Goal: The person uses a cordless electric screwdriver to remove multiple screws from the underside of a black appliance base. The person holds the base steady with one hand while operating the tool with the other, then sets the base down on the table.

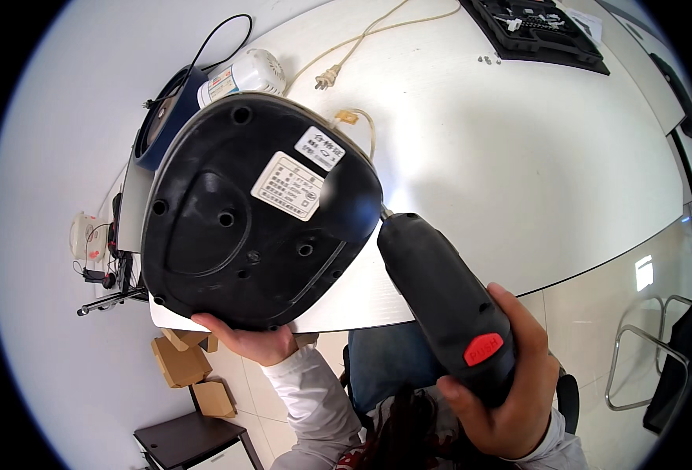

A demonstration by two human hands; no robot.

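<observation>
A fan base [205, 157] is tipped up on the white table, its black underside facing me. The underside has several round screw holes and two white labels. Under its lower edge, my left hand [256, 342] grips the rim, with most fingers hidden behind it. My right hand [518, 376] is wrapped around a black cordless screwdriver [440, 282] with a red button. The screwdriver's bit points up at the right edge of the base; whether it touches a screw there cannot be made out. Its lamp throws a bright glow on the base's right side.
Behind the base are a white vented housing [261, 72] and a dark blue round part [172, 110]. A cream cord with a plug [328, 77] crosses the table [518, 157]. Far right lie an open black tool case [538, 31] and several small screws [489, 59]. Cardboard boxes [181, 362] are below left.
</observation>
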